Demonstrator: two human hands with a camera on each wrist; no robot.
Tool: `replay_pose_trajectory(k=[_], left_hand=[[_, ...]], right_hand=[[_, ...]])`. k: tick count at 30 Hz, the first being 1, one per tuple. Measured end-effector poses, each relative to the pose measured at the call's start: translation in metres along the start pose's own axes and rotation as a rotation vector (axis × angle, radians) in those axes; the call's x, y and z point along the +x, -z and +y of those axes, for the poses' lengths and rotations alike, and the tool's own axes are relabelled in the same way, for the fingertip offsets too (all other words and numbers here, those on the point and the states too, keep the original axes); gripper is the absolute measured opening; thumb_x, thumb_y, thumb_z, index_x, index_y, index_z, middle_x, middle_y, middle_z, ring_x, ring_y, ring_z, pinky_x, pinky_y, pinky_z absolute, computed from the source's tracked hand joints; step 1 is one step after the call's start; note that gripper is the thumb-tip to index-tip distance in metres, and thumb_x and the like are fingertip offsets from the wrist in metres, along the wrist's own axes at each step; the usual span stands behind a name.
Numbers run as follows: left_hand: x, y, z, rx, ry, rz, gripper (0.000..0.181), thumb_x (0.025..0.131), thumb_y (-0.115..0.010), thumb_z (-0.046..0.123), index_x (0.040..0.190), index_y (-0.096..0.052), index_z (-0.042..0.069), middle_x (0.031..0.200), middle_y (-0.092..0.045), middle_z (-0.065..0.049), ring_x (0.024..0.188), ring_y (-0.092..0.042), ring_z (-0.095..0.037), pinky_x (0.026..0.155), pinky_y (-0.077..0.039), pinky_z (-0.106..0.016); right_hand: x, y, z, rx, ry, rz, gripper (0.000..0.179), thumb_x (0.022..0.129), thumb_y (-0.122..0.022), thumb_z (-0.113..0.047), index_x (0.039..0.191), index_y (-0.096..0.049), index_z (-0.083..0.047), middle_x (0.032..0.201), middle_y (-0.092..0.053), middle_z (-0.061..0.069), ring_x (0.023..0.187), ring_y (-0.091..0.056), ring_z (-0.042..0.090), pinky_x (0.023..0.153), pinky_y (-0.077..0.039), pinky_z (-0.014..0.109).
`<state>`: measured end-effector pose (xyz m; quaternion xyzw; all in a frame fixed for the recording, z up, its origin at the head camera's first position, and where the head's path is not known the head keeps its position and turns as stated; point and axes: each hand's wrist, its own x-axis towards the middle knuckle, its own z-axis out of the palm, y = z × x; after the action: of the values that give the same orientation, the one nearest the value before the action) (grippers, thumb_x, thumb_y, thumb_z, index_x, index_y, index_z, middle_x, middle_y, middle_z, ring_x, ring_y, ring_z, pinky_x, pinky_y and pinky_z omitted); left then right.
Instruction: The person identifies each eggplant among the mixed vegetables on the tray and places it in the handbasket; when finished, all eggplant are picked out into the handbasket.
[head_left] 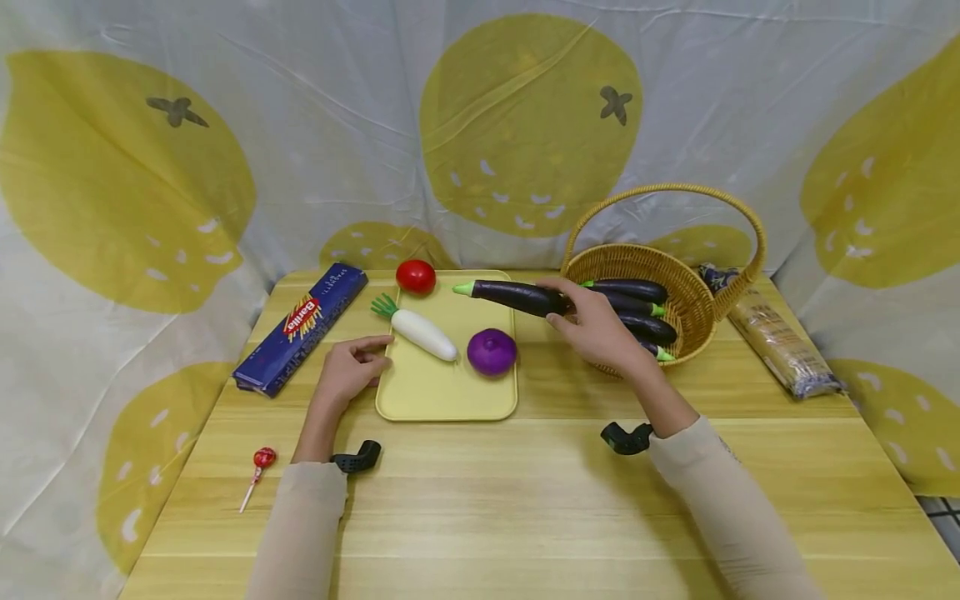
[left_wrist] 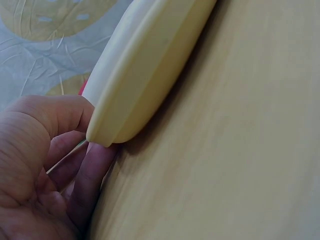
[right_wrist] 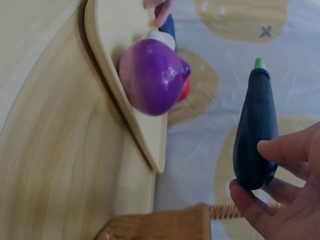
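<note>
My right hand [head_left: 597, 327] grips a dark purple eggplant [head_left: 517, 297] by its thick end, in the air between the basket and the yellow tray [head_left: 420, 402]. Its green tip points left over the tray; the right wrist view shows thumb and fingers round the eggplant [right_wrist: 256, 125]. At the tray's left edge, my left hand [head_left: 348, 367] pinches the rim, with fingers above and below the edge in the left wrist view. On the tray are a white radish [head_left: 423, 333] with green leaves, a purple onion [head_left: 492, 352] and a red tomato [head_left: 416, 277] at the far left corner.
A wicker basket [head_left: 693, 296] with a tall handle holds several eggplants [head_left: 647, 327] at the right. Beyond it lies a bag of pasta [head_left: 780, 337]. A blue spaghetti box [head_left: 300, 329] lies left of the tray, and a red lollipop [head_left: 263, 458] is nearer the front.
</note>
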<state>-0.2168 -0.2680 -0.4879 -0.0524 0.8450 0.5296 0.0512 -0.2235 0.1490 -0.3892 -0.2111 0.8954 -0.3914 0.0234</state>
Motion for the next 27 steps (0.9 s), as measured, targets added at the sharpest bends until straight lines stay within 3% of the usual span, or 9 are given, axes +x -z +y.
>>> replay_pose_trajectory(k=[1,5,10,17,22,27], left_hand=[[0.000,0.000,0.000,0.000,-0.002,0.001,0.042,0.092,-0.075,0.014,0.134,-0.072,0.017,0.107,-0.073,-0.015,0.076,-0.067,-0.009,0.063,-0.062,-0.030],[0.000,0.000,0.002,0.001,-0.002,0.000,0.043,0.091,-0.075,0.014,0.134,-0.071,0.017,0.113,-0.072,-0.016,0.080,-0.067,-0.008,0.064,-0.062,-0.030],[0.000,0.000,0.001,0.000,-0.001,0.002,0.042,0.091,-0.075,0.014,0.133,-0.072,0.017,0.113,-0.073,-0.016,0.079,-0.067,-0.007,0.064,-0.062,-0.029],[0.000,0.000,0.000,0.008,0.006,0.001,0.042,0.091,-0.074,0.014,0.132,-0.073,0.018,0.097,-0.072,-0.012,0.068,-0.065,-0.011,0.062,-0.062,-0.028],[0.001,0.000,0.000,0.010,-0.007,0.007,0.042,0.091,-0.075,0.014,0.132,-0.072,0.017,0.098,-0.072,-0.010,0.074,-0.066,-0.010,0.063,-0.062,-0.029],[0.000,0.000,-0.001,0.013,-0.008,0.009,0.042,0.091,-0.075,0.015,0.132,-0.072,0.017,0.099,-0.073,-0.009,0.079,-0.066,-0.009,0.063,-0.062,-0.030]], right_hand=[[-0.003,0.003,0.003,0.001,0.000,0.006,0.052,0.105,-0.059,-0.018,0.155,-0.046,-0.025,0.148,-0.057,0.011,0.108,-0.068,0.031,0.088,-0.056,0.047],[-0.015,0.015,0.015,-0.003,-0.015,0.024,0.052,0.104,-0.061,-0.016,0.153,-0.047,-0.025,0.149,-0.055,0.013,0.116,-0.066,0.034,0.093,-0.056,0.052],[-0.031,0.031,0.032,0.006,-0.060,0.041,0.052,0.104,-0.061,-0.014,0.153,-0.047,-0.021,0.143,-0.056,0.020,0.118,-0.065,0.040,0.092,-0.056,0.055],[-0.055,0.054,0.056,-0.025,-0.108,0.080,0.052,0.105,-0.060,-0.013,0.154,-0.045,-0.017,0.143,-0.055,0.024,0.122,-0.060,0.045,0.092,-0.054,0.059],[-0.069,0.063,0.072,-0.050,-0.132,0.089,0.052,0.105,-0.060,-0.015,0.154,-0.045,-0.016,0.153,-0.047,0.025,0.130,-0.052,0.050,0.099,-0.048,0.065],[-0.078,0.068,0.086,-0.081,-0.165,0.072,0.053,0.104,-0.061,-0.013,0.154,-0.044,-0.013,0.153,-0.046,0.027,0.126,-0.054,0.051,0.092,-0.050,0.061]])
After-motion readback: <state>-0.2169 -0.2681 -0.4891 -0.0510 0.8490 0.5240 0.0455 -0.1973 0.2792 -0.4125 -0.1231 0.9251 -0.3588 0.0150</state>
